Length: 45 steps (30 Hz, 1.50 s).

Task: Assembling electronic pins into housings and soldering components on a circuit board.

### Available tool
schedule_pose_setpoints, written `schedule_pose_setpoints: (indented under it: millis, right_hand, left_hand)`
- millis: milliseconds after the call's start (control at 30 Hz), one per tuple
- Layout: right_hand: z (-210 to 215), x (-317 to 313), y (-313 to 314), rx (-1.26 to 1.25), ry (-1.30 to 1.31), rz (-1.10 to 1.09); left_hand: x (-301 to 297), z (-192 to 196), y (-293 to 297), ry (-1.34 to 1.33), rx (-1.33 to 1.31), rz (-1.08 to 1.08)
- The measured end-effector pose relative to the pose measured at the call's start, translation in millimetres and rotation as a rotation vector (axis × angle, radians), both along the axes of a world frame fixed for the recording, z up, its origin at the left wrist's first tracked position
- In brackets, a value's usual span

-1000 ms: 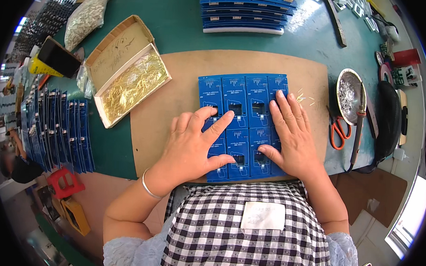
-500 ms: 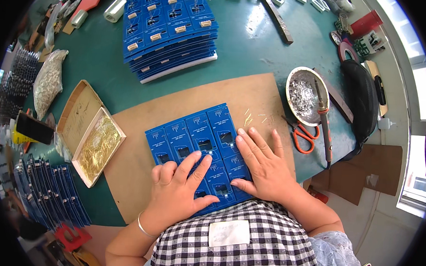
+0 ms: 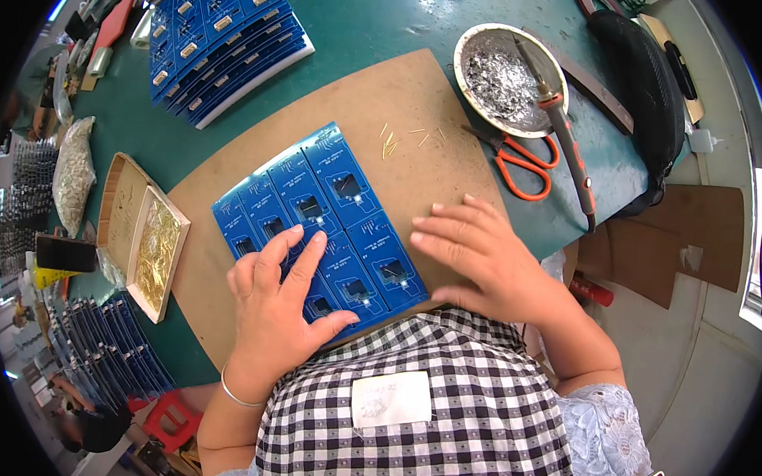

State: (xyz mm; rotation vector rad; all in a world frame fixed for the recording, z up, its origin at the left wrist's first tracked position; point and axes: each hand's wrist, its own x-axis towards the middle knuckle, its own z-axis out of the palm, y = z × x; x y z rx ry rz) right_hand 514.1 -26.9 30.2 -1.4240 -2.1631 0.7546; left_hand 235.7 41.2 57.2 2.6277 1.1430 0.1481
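Note:
A blue panel of circuit boards with square cut-outs lies on a brown cardboard sheet in front of me. My left hand rests on its lower left part, thumb and fingers spread, gripping nothing. Just off the panel's right edge is my right hand, fingers stretched toward the board and holding nothing. Several thin gold-coloured pins are scattered on the cardboard beyond the panel's right corner. More such pins fill an open cardboard box to the left.
At the right, a soldering iron leans across a bowl of silvery scraps, beside orange-handled scissors. Stacked blue boards stand at the far left. A bag of small pale parts and upright boards occupy the left side.
The view has shifted, so the table's things appear further left and higher. My right hand has come off the panel to its right side; my left hand stays on it.

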Motion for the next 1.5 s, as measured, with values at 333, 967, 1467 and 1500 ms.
schedule_pose_setpoints:
  millis: [333, 967, 1467, 1500]
  right_hand:
    - [-10.4, -23.7, -19.1, 0.094, -0.116, -0.098]
    - [-30.8, -34.1, -33.1, 0.354, -0.081, -0.276]
    - [-28.0, -40.3, -37.3, 0.262, -0.004, -0.335]
    - [-27.5, -40.2, -37.5, 0.244, -0.005, -0.331]
  left_hand:
    - [15.5, -5.2, -15.3, 0.000, 0.008, -0.060]
    - [17.8, -6.5, -17.2, 0.065, 0.023, -0.076]
    - [18.0, -14.8, -18.3, 0.045, 0.089, -0.097]
    - [18.1, -15.2, -18.5, 0.042, 0.088, -0.097]
